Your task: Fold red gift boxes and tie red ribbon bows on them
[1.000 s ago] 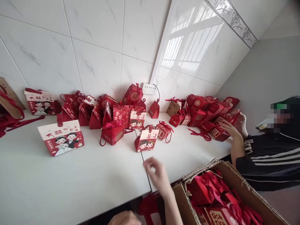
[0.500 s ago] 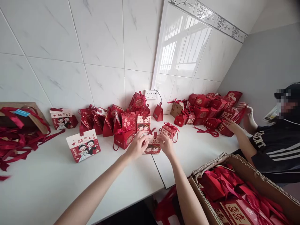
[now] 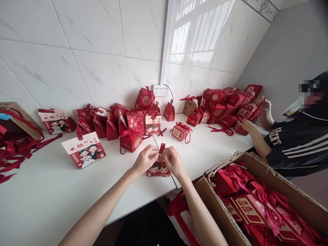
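Note:
A small red and white gift box [image 3: 158,169] with a cartoon couple stands upright near the table's front edge. At its top, my left hand [image 3: 146,159] pinches the ribbon loop from the left. My right hand [image 3: 175,161] closes on the same top from the right. The red ribbon loop [image 3: 162,148] sticks up between my fingertips. Left of my hands stands a larger couple-print box [image 3: 88,153] with a ribbon handle. Behind them are a red box with a bow [image 3: 130,140] and a double-happiness box [image 3: 180,132]. My fingers hide part of the held box's upper edge.
A carton [image 3: 202,191] full of red boxes stands at the right front. Red ribbons [image 3: 15,150] heap at the left. Finished-looking boxes [image 3: 220,106] pile against the wall. At the right, a co-worker's hand [image 3: 247,125] touches a box. A power strip [image 3: 160,90] is on the wall.
My hands and the small gift box have come nearer to the table's front edge. The ribbon loop now stands up between my fingers. The camera view has shifted.

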Demonstrator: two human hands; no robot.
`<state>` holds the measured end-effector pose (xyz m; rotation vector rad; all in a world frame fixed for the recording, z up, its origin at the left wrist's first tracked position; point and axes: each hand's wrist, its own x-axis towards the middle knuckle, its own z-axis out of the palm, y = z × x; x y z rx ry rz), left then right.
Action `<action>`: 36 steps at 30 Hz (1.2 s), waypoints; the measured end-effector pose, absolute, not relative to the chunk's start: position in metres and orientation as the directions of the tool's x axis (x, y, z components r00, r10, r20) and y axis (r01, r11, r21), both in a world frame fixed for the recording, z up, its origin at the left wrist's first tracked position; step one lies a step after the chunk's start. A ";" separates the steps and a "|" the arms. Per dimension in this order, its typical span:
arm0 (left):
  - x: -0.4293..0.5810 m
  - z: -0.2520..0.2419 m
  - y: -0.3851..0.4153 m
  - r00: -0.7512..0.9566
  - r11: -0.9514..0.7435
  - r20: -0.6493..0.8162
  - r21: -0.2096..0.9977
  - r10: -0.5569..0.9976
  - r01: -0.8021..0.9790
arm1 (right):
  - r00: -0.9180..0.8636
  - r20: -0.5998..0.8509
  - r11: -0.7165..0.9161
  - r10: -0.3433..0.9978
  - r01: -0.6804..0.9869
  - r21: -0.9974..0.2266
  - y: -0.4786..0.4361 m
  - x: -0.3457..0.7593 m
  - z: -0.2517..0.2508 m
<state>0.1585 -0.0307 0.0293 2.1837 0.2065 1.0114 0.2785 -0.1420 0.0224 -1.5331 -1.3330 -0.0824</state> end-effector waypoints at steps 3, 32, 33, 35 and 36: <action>0.159 0.034 -0.033 0.657 -0.723 0.612 0.676 0.441 -0.145 | 0.343 0.644 0.197 0.684 0.763 -0.615 -0.143 0.278 0.020; 0.027 0.031 -0.050 0.490 -0.909 0.787 0.415 0.375 0.030 | 0.188 0.699 0.442 0.690 0.655 -0.613 -0.121 0.161 0.014; 0.025 0.031 -0.050 0.492 -0.915 0.788 0.402 0.370 0.043 | 0.190 0.700 0.442 0.689 0.656 -0.612 -0.121 0.158 0.014; 0.021 0.029 -0.049 0.497 -0.923 0.789 0.380 0.360 0.065 | 0.205 0.698 0.429 0.686 0.661 -0.616 -0.121 0.155 0.014; 0.021 0.029 -0.049 0.499 -0.925 0.790 0.374 0.357 0.070 | 0.217 0.698 0.418 0.683 0.667 -0.616 -0.121 0.154 0.013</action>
